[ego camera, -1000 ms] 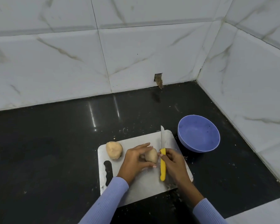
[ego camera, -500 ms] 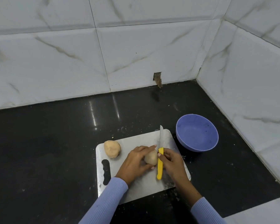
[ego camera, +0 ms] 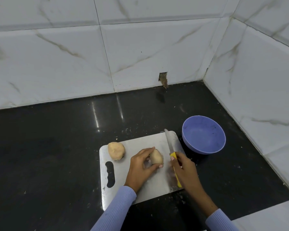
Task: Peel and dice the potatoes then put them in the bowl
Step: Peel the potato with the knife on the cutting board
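Potato (ego camera: pixel 156 157) in left hand (ego camera: pixel 141 169); knife (ego camera: pixel 171 150) beside.

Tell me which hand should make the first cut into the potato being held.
The right hand. It already grips the yellow-handled knife, blade just right of the held potato. The left hand has its fingers round that potato, steadying it on the cutting board, so it is likely better kept there.

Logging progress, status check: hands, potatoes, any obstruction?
Left hand grips potato on cutting board. Right hand holds knife. Bowl empty. Nothing blocking.
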Demonstrator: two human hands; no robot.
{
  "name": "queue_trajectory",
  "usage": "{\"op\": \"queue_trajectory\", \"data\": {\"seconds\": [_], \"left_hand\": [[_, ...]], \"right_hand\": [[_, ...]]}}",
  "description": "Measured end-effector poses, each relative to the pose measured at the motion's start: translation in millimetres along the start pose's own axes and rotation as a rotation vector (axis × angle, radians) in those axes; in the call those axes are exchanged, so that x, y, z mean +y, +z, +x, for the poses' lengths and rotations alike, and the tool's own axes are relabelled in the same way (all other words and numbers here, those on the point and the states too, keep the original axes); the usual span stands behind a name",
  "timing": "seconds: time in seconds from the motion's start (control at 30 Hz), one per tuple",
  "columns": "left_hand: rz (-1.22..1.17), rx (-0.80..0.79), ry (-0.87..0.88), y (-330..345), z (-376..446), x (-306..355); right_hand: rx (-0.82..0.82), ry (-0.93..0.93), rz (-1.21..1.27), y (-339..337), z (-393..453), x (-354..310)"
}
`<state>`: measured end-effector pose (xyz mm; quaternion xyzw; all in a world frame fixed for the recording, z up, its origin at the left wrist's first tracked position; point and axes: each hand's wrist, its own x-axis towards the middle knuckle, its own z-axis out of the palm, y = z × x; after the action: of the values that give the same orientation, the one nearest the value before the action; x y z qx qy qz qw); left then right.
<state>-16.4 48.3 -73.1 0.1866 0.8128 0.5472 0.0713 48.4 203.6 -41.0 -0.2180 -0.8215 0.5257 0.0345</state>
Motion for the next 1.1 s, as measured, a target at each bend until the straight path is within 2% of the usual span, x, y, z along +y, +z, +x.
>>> {"op": "queue_trajectory", "data": {"seconds": [0.13,0.4,0.63,0.9,1.1], "left_hand": [[-0.067,0.022,-0.056,0,-2,1],[-0.141,0.064,-0.099,2,-4,2],[-0.191,0.082,-0.139,3,-5,6],[-0.174,0.080,-0.145,5,-3,5],[-0.237,0.064,-0.198,2,0,4]], "right_hand": [[-0.095,-0.020,-0.074,-2,-11,-4],[-0.076,-0.116,-0.305,0,-28,-14],[-0.128,-0.065,-0.382,3,-33,-14],[-0.188,0.021,-0.719,6,-31,-29],[-0.194,0.015,-0.773,9,-26,-37]]}}
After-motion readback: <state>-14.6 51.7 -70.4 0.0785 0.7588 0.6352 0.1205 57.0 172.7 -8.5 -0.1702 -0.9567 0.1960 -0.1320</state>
